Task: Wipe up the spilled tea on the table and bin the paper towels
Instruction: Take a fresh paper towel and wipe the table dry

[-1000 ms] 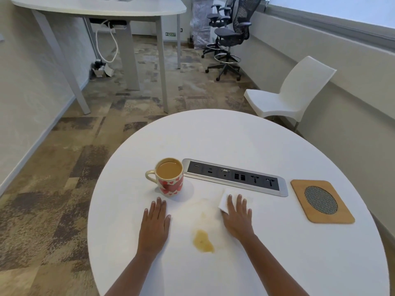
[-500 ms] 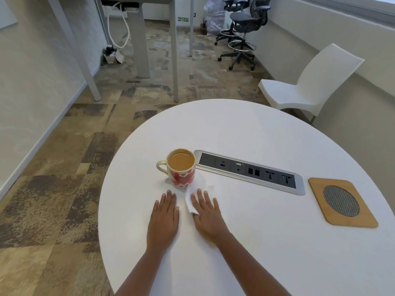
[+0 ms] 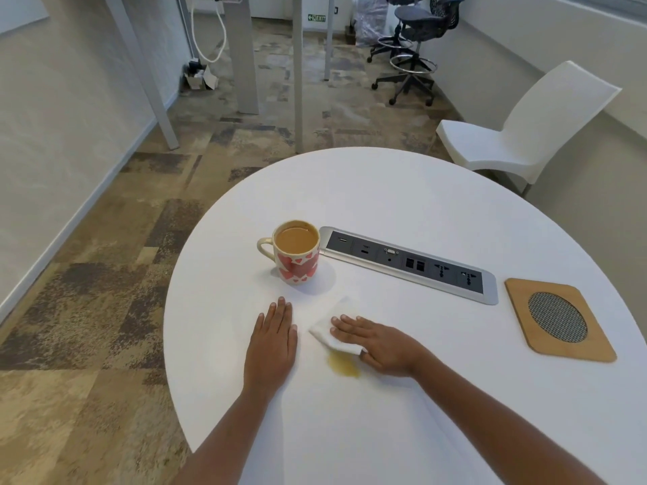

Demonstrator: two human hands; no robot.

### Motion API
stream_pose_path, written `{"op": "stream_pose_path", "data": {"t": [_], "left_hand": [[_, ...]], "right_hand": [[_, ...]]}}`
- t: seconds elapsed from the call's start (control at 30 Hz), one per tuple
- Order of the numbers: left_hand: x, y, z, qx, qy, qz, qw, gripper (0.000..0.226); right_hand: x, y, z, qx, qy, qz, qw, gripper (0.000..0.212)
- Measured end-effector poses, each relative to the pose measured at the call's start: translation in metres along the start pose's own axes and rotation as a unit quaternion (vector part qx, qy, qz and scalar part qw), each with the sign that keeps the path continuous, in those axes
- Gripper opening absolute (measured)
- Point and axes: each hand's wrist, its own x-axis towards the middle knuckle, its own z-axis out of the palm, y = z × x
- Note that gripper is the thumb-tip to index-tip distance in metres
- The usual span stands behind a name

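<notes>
The right hand (image 3: 381,344) lies flat on the white paper towel (image 3: 332,332), fingers straight and close together, pressing it to the table (image 3: 385,190). The spilled tea (image 3: 343,366) — a yellowish puddle — touches the towel's edge at 6 o'clock. The left hand (image 3: 273,344) rests flat at its 9 o'clock, fingers together. A far green sign (image 3: 317,18) reads "EXIT".

A: What sits on the table (image 3: 385,190)?
B: A mug (image 3: 297,252) left of a socket strip (image 3: 408,262); a mat (image 3: 518,309) far right.
A: Nearer?
B: A paper towel (image 3: 336,336) under the right hand (image 3: 381,344), spill (image 3: 343,367) just before it.
</notes>
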Motion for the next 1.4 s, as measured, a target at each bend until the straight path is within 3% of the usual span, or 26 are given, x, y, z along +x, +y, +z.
{"op": "stream_pose_path", "data": {"t": [0.13,0.3,0.4,0.53,0.67,0.93,1.0,1.2,1.4], "left_hand": [[-0.013,0.002,0.004,-0.003,0.022,0.011,1.0,0.043],[-0.026,0.003,0.007,-0.009,0.038,0.01,0.999,0.042],[-0.035,0.006,0.005,-0.019,0.024,-0.009,0.999,0.051],[-0.044,0.004,0.01,-0.028,0.048,-0.024,0.998,0.045],[-0.046,0.005,0.01,-0.046,0.053,-0.041,0.997,0.048],[-0.04,-0.003,0.02,-0.106,0.053,-0.051,0.992,0.046],[-0.04,-0.004,0.021,-0.123,0.057,-0.055,0.989,0.046],[-0.038,-0.008,0.022,-0.115,0.026,-0.057,0.991,0.062],[-0.039,-0.006,0.023,-0.128,0.055,-0.068,0.988,0.047]], "right_hand": [[-0.038,0.014,0.008,0.026,0.021,0.05,0.998,0.056],[-0.077,0.004,0.03,0.096,0.111,0.152,0.977,0.054],[-0.077,-0.018,0.043,0.135,0.17,0.227,0.949,0.053],[-0.051,-0.056,0.054,0.192,0.236,0.363,0.881,0.053],[-0.02,-0.086,0.055,0.223,0.236,0.46,0.826,0.055],[0.04,-0.126,0.036,0.272,0.207,0.522,0.782,0.059],[0.052,-0.128,0.031,0.287,0.204,0.506,0.787,0.059],[0.077,-0.132,0.028,0.295,0.189,0.396,0.849,0.065],[0.063,-0.118,0.031,0.242,0.143,0.215,0.935,0.054]]}}
